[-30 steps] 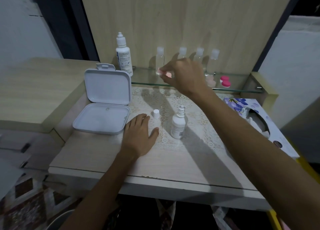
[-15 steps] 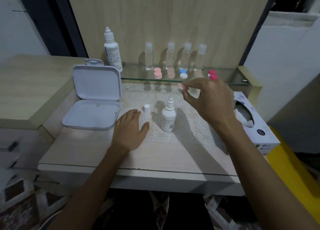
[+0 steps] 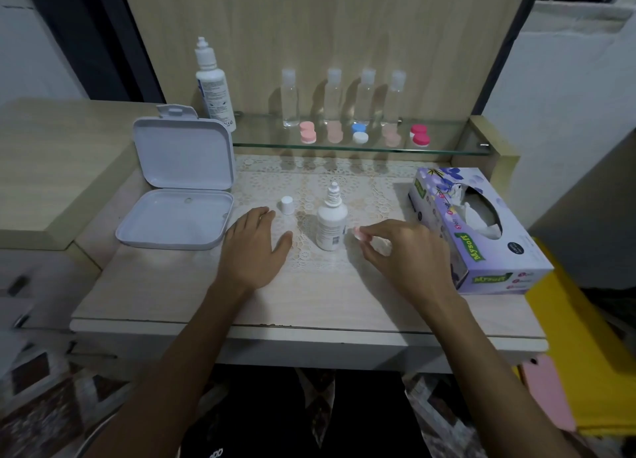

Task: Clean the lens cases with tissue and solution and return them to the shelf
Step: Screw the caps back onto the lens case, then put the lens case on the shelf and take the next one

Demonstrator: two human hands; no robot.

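on the tabletop (image 3: 172,295) we see the left hand (image 3: 253,251) lying flat, fingers spread, holding nothing. right hand (image 3: 401,251) hovers just right of the small solution bottle (image 3: 331,221), fingers pinching a pale pink lens case (image 3: 358,233). bottle's white cap (image 3: 286,205) sits near the left fingertips. more lens cases line the glass shelf (image 3: 447,151); tissue box (image 3: 478,230) at right.

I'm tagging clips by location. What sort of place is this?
Probably a home dressing table or vanity nook: a glass shelf lined with contact lens cases and small clear bottles, plus a tissue box on the lace-covered tabletop.
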